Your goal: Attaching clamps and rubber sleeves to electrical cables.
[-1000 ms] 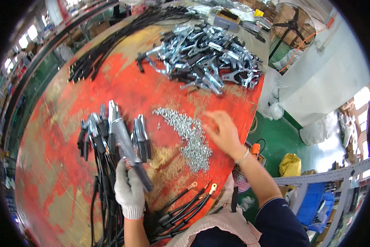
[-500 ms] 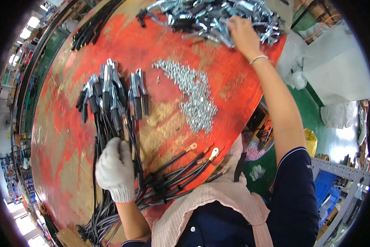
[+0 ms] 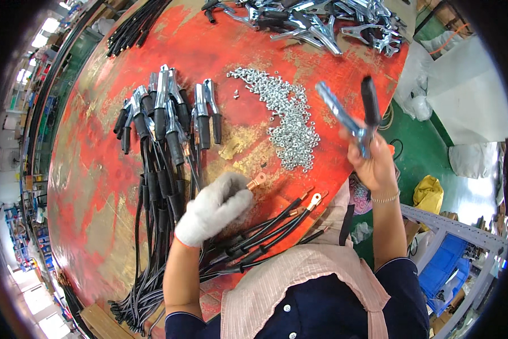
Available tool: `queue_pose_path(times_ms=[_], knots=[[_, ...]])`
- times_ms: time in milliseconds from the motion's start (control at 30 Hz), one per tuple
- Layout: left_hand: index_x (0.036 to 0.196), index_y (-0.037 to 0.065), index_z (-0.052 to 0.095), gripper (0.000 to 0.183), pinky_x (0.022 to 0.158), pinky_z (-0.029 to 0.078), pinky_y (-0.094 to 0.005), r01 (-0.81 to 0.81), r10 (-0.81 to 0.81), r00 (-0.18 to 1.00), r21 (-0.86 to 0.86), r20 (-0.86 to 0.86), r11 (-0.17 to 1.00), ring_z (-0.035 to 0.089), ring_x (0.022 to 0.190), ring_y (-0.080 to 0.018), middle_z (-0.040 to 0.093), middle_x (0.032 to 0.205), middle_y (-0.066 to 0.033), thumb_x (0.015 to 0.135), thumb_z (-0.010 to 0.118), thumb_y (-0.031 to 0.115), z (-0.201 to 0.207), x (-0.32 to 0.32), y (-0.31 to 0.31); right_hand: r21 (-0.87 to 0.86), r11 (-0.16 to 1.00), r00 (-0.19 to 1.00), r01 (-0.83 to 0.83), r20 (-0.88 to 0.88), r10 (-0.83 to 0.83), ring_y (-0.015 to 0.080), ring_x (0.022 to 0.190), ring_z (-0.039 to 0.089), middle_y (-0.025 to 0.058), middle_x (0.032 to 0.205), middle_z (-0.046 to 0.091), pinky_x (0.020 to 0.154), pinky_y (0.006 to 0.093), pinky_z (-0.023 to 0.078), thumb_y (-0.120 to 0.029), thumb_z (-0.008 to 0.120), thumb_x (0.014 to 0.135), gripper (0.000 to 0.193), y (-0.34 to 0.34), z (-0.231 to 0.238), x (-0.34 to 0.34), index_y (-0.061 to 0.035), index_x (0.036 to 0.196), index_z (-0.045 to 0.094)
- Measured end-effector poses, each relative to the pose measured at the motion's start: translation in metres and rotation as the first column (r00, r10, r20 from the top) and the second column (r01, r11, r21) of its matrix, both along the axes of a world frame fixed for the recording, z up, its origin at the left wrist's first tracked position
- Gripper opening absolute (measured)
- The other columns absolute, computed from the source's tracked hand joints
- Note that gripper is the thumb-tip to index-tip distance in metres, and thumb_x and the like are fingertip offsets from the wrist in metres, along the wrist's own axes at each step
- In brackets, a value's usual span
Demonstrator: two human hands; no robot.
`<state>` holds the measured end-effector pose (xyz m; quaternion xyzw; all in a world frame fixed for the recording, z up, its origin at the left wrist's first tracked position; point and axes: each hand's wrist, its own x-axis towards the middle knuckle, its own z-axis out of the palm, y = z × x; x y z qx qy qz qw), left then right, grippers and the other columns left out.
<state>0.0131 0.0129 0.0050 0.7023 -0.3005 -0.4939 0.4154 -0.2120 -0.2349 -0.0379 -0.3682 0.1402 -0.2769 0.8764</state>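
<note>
My left hand (image 3: 215, 208), in a white knit glove, is closed around the end of a black cable. That cable's copper ring lug (image 3: 258, 180) sticks out past the fingers. Over the table's right edge, my bare right hand (image 3: 376, 166) grips a metal spring clamp (image 3: 339, 112). One of its arms is bare metal and the other wears a black sleeve; motion blurs it slightly. Below the left hand, several black cables (image 3: 273, 229) lie with their lugs toward the right. A heap of small silver nuts (image 3: 292, 121) is spread between and beyond the hands.
Clamps joined to cables (image 3: 162, 121) lie bunched at the left of the red, worn table (image 3: 90, 198). A pile of loose metal clamps (image 3: 321, 28) covers the far right. More black cables (image 3: 138, 28) rest at the far left. Beyond the right edge stands a metal rack with blue bins (image 3: 443, 265).
My right hand has come back from the clamp pile with a clamp in it. My left hand has moved right and now holds a cable by its lug end.
</note>
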Motion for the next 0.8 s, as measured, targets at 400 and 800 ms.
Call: queue_pose_path(times_ms=[400,800], knots=[[0.108,0.001,0.060,0.026,0.051,0.040,-0.0210,-0.258,0.248,0.929,-0.001,-0.273,0.966,0.050,0.055,-0.0065,0.057,0.069,-0.0005,0.097,0.050,0.022,0.005,-0.007,-0.012,-0.027,0.999,0.989,-0.019,-0.149,0.015,0.0150,0.106,0.059,0.0097,0.114,0.062,0.091,0.0295,0.048,-0.026,0.082,0.073,0.064,0.046,0.001,0.016,0.0050,0.120,0.053],[0.093,0.003,0.066,0.021,0.052,0.041,-0.0222,-0.120,0.124,0.990,0.062,-0.064,0.991,0.052,0.057,-0.0055,0.060,0.066,-0.0008,0.090,0.061,0.024,-0.002,-0.030,0.000,-0.372,0.928,0.966,-0.019,-0.245,-0.079,0.0333,0.110,0.060,0.0198,0.110,0.062,0.093,0.0451,0.051,-0.045,0.075,0.077,0.069,0.053,0.030,0.027,0.0062,0.116,0.049]])
